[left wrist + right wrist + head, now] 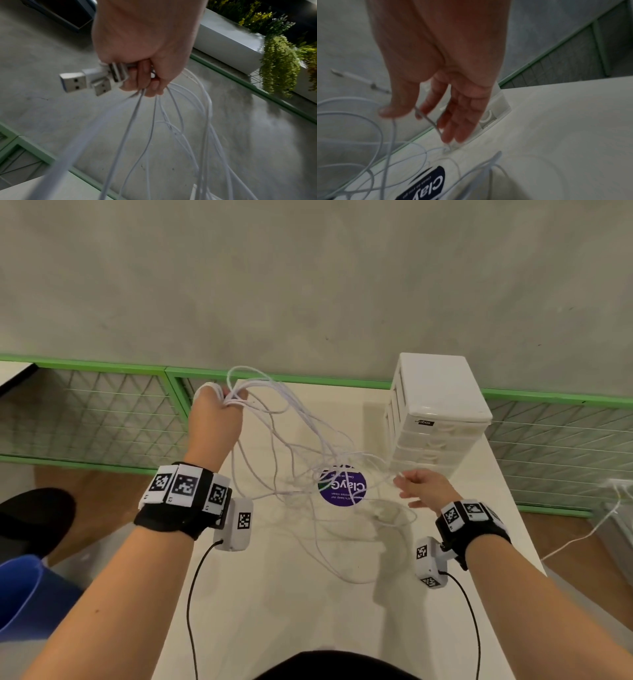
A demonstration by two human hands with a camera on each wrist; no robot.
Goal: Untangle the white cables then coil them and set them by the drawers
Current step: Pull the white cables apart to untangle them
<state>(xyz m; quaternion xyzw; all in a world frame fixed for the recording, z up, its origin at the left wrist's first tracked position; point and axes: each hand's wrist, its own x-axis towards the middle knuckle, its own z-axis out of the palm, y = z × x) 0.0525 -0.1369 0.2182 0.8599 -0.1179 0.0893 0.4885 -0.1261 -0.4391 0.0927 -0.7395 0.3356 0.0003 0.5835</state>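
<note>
Untangling stage: the left hand [215, 419] fists the cables [337, 455] at their plugs [73, 81], lifted — the right hand [423, 489], fingers loose, meets a strand, pinch unclear. Next: tease one cable free.

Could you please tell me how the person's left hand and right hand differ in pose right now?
The left hand is fisted around the white cables, USB plugs poking out; the right hand has its fingers stretched out, loose. The left hand is raised high; the right hand sits lower, near the drawers. Both touch the same tangle.
</note>
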